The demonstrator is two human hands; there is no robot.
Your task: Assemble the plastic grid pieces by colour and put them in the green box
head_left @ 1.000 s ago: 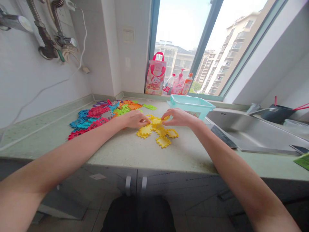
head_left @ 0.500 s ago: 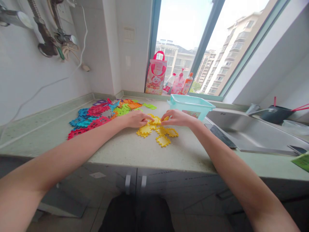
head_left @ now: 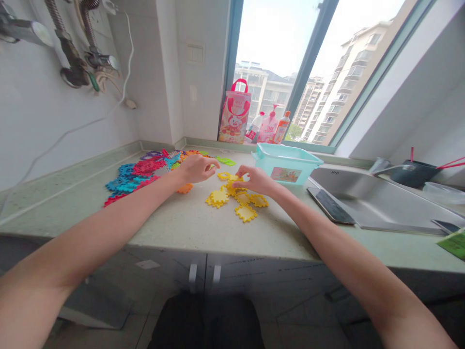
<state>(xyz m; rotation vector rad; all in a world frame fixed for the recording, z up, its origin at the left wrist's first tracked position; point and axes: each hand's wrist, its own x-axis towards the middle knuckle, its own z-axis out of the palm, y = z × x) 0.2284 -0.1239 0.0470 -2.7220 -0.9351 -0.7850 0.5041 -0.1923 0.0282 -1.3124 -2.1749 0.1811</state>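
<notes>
Several yellow interlocking puzzle pieces (head_left: 246, 212) with toothed edges lie loosely on the counter, some overlapping. The fingers and thumb of my right hand (head_left: 256, 180) close around a yellow piece (head_left: 235, 178) at the back of this group; the fingers partly cover it. My left hand (head_left: 196, 168) hovers just left of the yellow pieces, thumb and forefinger apart, with nothing visible between them. Behind and left of that hand is a heap of toothed pieces in red (head_left: 147, 166), blue (head_left: 125, 180), orange (head_left: 185, 188), green and purple, partly hidden by my left forearm.
A turquoise plastic tub (head_left: 288, 160) stands behind my right hand. Beside the steel sink (head_left: 374, 198) lies a phone (head_left: 329, 206). A pink bag (head_left: 235, 118) and several bottles (head_left: 269, 127) line the windowsill. The counter's front edge runs below my forearms.
My left hand has moved left and slightly up, away from the yellow pieces, uncovering some of them. My right hand has shifted slightly left and stays over the yellow group.
</notes>
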